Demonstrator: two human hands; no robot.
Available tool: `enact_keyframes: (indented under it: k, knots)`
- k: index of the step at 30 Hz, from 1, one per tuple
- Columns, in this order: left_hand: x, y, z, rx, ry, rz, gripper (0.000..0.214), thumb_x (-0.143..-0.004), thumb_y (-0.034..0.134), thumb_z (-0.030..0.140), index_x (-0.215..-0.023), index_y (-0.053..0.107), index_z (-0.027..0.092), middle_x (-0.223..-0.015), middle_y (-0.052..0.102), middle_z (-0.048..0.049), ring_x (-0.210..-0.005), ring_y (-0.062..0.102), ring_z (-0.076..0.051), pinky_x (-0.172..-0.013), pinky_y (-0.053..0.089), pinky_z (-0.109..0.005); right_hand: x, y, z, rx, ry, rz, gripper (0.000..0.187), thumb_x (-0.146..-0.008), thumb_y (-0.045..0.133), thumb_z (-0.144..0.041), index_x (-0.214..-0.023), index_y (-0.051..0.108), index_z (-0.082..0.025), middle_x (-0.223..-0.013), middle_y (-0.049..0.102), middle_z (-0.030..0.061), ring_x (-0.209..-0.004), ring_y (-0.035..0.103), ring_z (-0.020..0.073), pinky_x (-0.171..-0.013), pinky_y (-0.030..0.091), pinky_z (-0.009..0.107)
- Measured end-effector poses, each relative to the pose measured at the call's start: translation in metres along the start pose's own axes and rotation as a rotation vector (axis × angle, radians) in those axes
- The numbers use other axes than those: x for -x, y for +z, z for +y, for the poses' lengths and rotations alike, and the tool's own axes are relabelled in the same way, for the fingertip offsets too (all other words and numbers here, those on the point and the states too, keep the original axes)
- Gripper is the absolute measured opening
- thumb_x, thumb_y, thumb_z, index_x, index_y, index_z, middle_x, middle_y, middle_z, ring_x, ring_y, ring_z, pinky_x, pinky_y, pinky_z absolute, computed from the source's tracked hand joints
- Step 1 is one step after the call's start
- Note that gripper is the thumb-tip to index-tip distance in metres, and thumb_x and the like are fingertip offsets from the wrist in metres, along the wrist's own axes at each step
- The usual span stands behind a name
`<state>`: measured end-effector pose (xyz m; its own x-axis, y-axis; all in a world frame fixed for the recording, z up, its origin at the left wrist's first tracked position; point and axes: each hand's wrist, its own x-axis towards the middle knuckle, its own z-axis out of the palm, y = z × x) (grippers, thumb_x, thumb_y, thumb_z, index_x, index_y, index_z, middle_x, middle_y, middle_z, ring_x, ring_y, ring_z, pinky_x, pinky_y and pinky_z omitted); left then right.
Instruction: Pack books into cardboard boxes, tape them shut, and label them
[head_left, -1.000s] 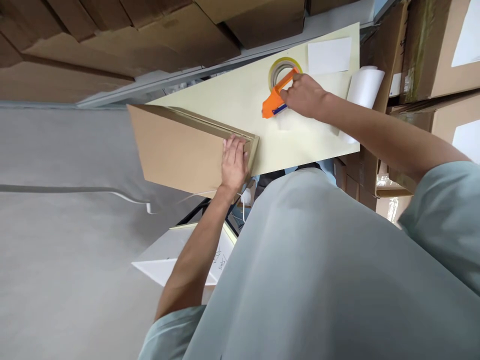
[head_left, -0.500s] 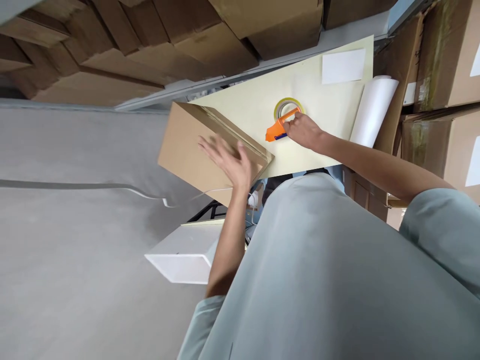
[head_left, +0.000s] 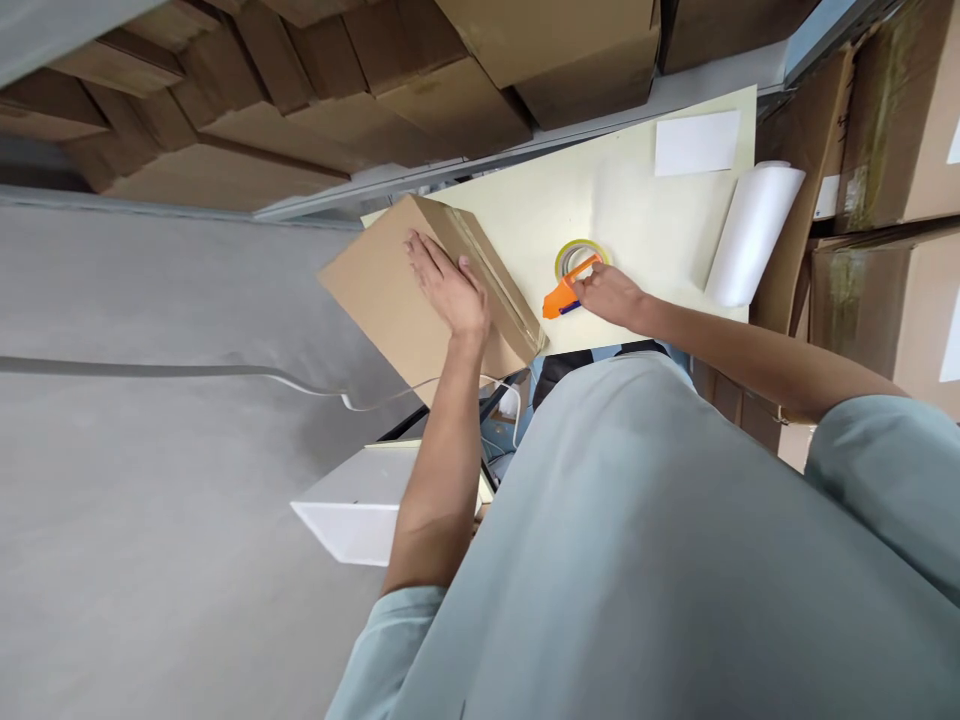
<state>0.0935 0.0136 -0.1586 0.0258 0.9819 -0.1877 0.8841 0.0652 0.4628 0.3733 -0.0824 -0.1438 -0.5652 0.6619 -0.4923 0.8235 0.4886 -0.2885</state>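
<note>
A brown cardboard box point(head_left: 390, 290) sits tilted at the left end of the pale table point(head_left: 525, 205), with a strip of tape along the seam of its narrow side. My left hand point(head_left: 450, 292) lies flat against the box's broad face, fingers stretched out. In my right hand point(head_left: 611, 297) is the handle of an orange tape dispenser point(head_left: 559, 297), which carries a roll of yellow-edged tape. The dispenser is over the table, just right of the box, and its tip points left. My fingers are wrapped round its handle.
A white paper roll point(head_left: 754, 235) and a white sheet point(head_left: 697, 143) lie at the table's right end. Stacked cartons point(head_left: 892, 130) stand to the right; more boxes point(head_left: 450, 110) fill a shelf behind. A pale cable point(head_left: 307, 385) and a white bin point(head_left: 352, 530) are at lower left.
My left hand has settled flatter on the box, its fingers closer together. The box appears turned slightly. My right hand still holds the dispenser, now a little lower in view.
</note>
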Motion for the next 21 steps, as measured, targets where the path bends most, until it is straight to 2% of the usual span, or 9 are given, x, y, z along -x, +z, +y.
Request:
enact_keyframes:
  k: [5, 9, 13, 16, 18, 21]
  knots:
    - [0.029, -0.002, 0.017, 0.0, 0.089, -0.076, 0.074, -0.108, 0.045, 0.031, -0.177, 0.029, 0.007, -0.189, 0.015, -0.0194, -0.178, -0.003, -0.026, -0.144, -0.002, -0.053, -0.008, 0.017, -0.028, -0.066, -0.065, 0.013, 0.064, -0.096, 0.039, 0.001, -0.158, 0.054, 0.003, -0.111, 0.084, 0.0202, -0.112, 0.083, 0.0316, -0.119, 0.047, 0.051]
    - [0.042, 0.006, 0.026, 0.041, 0.087, -0.055, 0.071, -0.112, 0.039, 0.03, -0.177, 0.027, 0.007, -0.19, 0.015, -0.0186, -0.178, -0.003, -0.023, -0.144, -0.003, -0.05, -0.006, 0.028, -0.028, 0.047, -0.124, 0.0, 0.063, -0.096, 0.04, 0.0, -0.157, 0.054, 0.002, -0.109, 0.084, 0.0186, -0.108, 0.083, 0.0288, -0.118, 0.049, 0.048]
    - [0.043, 0.007, 0.025, 0.065, 0.088, -0.078, 0.069, -0.114, 0.038, 0.037, -0.176, 0.03, 0.007, -0.19, 0.013, -0.0172, -0.177, -0.005, -0.022, -0.145, -0.004, -0.049, 0.001, 0.035, -0.013, 0.113, -0.193, 0.008, 0.054, -0.099, 0.038, 0.001, -0.149, 0.058, 0.003, -0.101, 0.084, 0.0174, -0.099, 0.082, 0.0267, -0.113, 0.05, 0.046]
    - [0.041, 0.007, 0.021, 0.103, 0.115, -0.104, 0.067, -0.116, 0.035, 0.041, -0.173, 0.033, 0.005, -0.191, 0.011, -0.015, -0.177, -0.01, -0.021, -0.146, -0.005, -0.054, 0.004, 0.033, 0.008, 0.129, -0.226, 0.033, 0.049, -0.1, 0.039, 0.001, -0.143, 0.061, 0.001, -0.1, 0.084, 0.0156, -0.097, 0.081, 0.0244, -0.112, 0.049, 0.044]
    - [0.039, 0.008, 0.02, 0.123, 0.146, -0.096, 0.065, -0.117, 0.028, 0.041, -0.167, 0.04, 0.002, -0.19, 0.015, -0.0146, -0.175, -0.017, -0.02, -0.145, -0.007, -0.058, 0.004, 0.027, 0.023, 0.129, -0.215, 0.032, 0.046, -0.101, 0.039, 0.0, -0.142, 0.061, -0.001, -0.102, 0.084, 0.0151, -0.098, 0.081, 0.0236, -0.112, 0.048, 0.044]
    - [0.038, 0.011, 0.022, 0.147, 0.183, -0.088, 0.067, -0.118, 0.012, 0.038, -0.153, 0.051, -0.002, -0.186, 0.03, -0.0155, -0.169, -0.034, -0.019, -0.143, -0.011, -0.064, 0.002, 0.012, 0.034, 0.107, -0.153, -0.039, 0.045, -0.104, 0.042, -0.004, -0.145, 0.06, -0.002, -0.109, 0.084, 0.0161, -0.106, 0.08, 0.0246, -0.113, 0.046, 0.044]
